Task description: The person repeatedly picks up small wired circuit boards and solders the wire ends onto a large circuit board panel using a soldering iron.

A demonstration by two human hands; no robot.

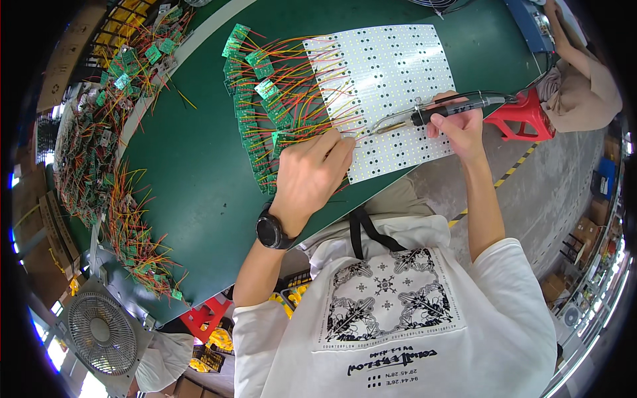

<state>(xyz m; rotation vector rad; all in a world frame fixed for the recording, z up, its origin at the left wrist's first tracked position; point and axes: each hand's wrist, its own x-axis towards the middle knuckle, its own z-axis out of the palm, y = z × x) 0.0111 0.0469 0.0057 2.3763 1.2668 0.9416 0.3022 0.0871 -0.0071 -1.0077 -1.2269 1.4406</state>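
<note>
A white LED panel (398, 73) dotted with small lights lies on the green table, and red and yellow wires (305, 60) run from its left side to rows of small green circuit boards (245, 126). My right hand (461, 126) grips a black soldering iron (451, 111), whose metal tip points left at the panel near my left fingertips. A thin feed tube runs along the iron. My left hand (310, 169), with a black watch on the wrist, rests at the panel's lower left edge, fingers pinched by the wires. What lies between those fingers is too small to make out.
A heap of wired circuit boards (86, 152) lines the table's left edge. A grey fan (99, 328) stands at lower left. Red stools (524, 116) are at right and below the table. Another person's arm (574, 53) shows at upper right, beside a blue device (531, 26).
</note>
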